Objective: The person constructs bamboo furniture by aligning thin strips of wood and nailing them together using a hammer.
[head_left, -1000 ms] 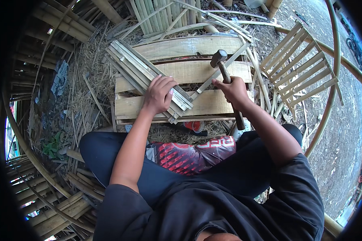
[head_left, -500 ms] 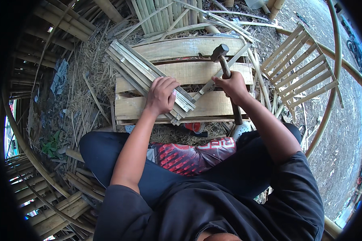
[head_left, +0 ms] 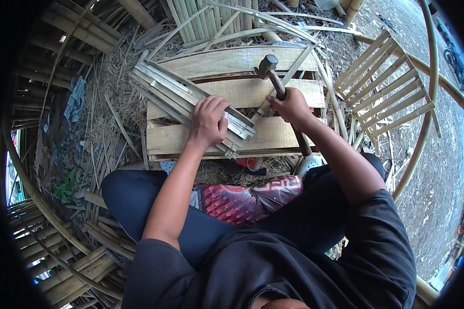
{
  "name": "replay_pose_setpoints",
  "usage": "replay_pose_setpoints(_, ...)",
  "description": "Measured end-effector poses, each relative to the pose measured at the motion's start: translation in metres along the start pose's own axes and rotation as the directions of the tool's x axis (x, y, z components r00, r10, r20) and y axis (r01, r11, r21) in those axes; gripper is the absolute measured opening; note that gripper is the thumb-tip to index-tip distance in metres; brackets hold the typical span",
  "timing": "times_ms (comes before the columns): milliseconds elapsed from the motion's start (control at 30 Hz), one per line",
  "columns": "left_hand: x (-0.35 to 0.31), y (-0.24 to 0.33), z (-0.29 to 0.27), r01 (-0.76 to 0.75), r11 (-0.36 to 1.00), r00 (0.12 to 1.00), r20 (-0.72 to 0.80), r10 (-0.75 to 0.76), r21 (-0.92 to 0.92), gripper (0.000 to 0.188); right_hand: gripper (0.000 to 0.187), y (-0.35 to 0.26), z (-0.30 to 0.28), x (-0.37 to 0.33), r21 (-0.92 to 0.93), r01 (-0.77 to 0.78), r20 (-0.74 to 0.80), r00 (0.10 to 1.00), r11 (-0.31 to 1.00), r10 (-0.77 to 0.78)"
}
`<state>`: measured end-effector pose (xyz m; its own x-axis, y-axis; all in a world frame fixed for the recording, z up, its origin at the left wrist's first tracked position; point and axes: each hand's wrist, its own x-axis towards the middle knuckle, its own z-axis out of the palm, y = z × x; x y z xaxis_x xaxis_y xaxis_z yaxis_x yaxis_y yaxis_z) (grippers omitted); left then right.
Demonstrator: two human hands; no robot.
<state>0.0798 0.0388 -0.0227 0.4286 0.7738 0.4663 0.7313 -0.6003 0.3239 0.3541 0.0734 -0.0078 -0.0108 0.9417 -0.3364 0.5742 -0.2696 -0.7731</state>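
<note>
My left hand [head_left: 209,119] is closed over a bundle of narrow bamboo slats [head_left: 175,96], which lies slantwise across a low wooden slatted bench [head_left: 211,63]. In my right hand [head_left: 293,109] is a hammer [head_left: 267,66], gripped by its wooden handle with the metal head pointing away from me. A single bamboo strip [head_left: 297,63] runs diagonally beneath the hammer, from the bundle's near end toward the bench's far right corner. The thumb of my right hand is close to this strip; whether it touches it I cannot tell.
A bamboo slat rack [head_left: 386,85] leans at the right, beside a curved bamboo pole [head_left: 429,103]. Another slatted bamboo panel [head_left: 201,20] stands beyond the bench. Loose strips and shavings litter the ground. Under the bench's near edge sits a red object [head_left: 249,163].
The hammer and my right hand have shifted a little to the left. The slat bundle has moved slightly under my left hand, its far end leftward and its near end rightward.
</note>
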Motion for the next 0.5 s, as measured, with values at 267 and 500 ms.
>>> replay_pose_setpoints(267,-0.001,-0.004,0.004,0.015,1.0,0.999,-0.029,-0.014,0.005,0.029,0.04,-0.013,-0.001,0.007,-0.108,0.07,-0.047,0.996,0.992,-0.075)
replay_pose_setpoints(500,-0.001,0.003,0.011,0.064,0.997,0.996,-0.064,-0.061,0.041,0.029,0.04,-0.019,0.002,0.015,-0.161,0.071,-0.069,0.994,0.984,-0.083)
